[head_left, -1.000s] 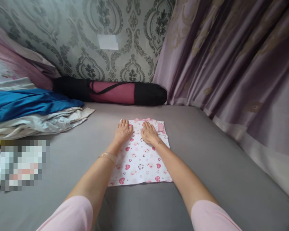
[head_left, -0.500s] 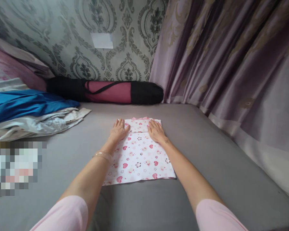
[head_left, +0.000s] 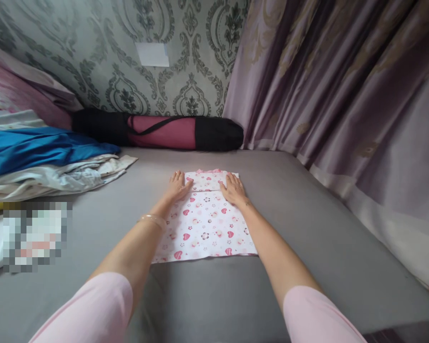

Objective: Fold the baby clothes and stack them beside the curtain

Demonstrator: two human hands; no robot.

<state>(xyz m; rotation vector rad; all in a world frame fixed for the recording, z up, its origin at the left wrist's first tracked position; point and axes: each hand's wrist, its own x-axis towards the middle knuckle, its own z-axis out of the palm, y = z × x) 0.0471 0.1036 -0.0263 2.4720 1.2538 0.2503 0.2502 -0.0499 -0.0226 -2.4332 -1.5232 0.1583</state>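
Pulling unevenly could skew the white cloth garment printed with pink hearts and flowers [head_left: 207, 224], which lies flat in the middle of the smooth grey cloth cover [head_left: 300, 267]; the likely cause would be one palm dragging harder than the other, since both bear on its far end; the doubled band of the same cloth [head_left: 206, 181] there could also ruck or slip, as nothing visible fastens it. The left hand [head_left: 178, 186] rests at the far left corner, fingers extended, thumb spread to the right over the band; the right hand [head_left: 233, 190] rests at the far right corner, fingers straight and close together, thumb spread to the left; neither grips anything, both touching from above; whether the left fingertips meet garment or cover, I cannot tell.
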